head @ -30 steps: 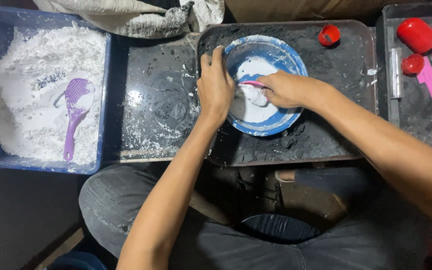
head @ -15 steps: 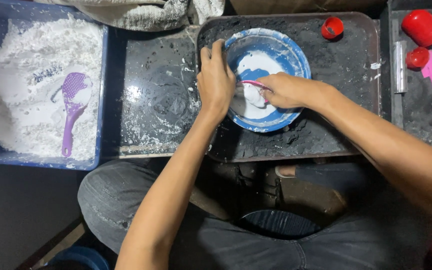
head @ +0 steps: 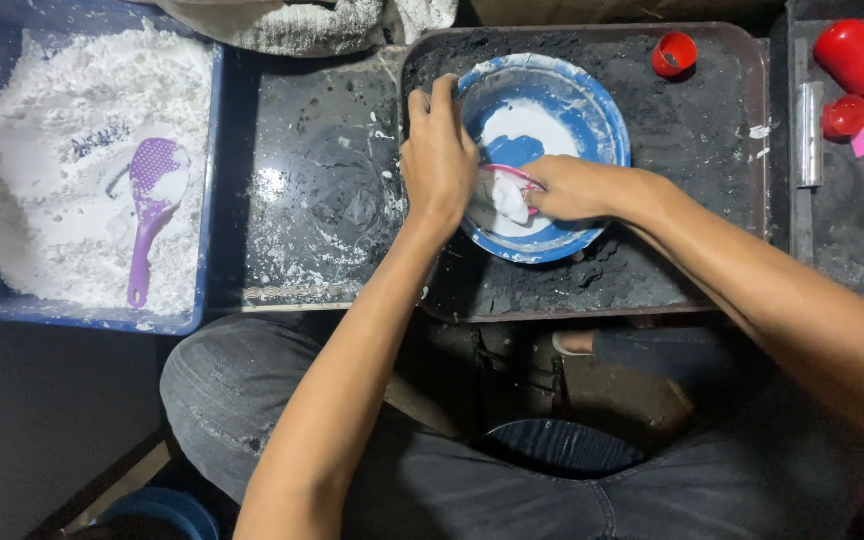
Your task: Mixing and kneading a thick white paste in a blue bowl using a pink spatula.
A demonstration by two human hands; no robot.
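Fingers, left: my left hand [head: 439, 155] curls over the near-left rim of the blue bowl [head: 592, 105], fingers closed on the edge and pinning it.
Fingers, right: my right hand [head: 574, 187] is closed around a pink scraper [head: 512, 175], its working end pressed into the white paste [head: 508, 198]; how much of the handle I cover, I cannot tell.
Bowl position: on the dark, gritty tray [head: 712, 200] on the desk, straight ahead of me, between both hands.
Paste position: smeared across the bowl floor, thickest at the near side, right under my right fingertips.
Handling, bowl: I judge it light and rigid (likely plastic), with a wet, slick inside, so it would skid unless held; the rim is the place to grip.
Handling, paste: looks soft, sticky, clinging to the scraper.
Nearby: a blue tub [head: 210, 150] of white powder [head: 42, 150] with a purple scoop [head: 152, 215] lies well to my left; red caps [head: 674, 54] sit at the tray's far edge.
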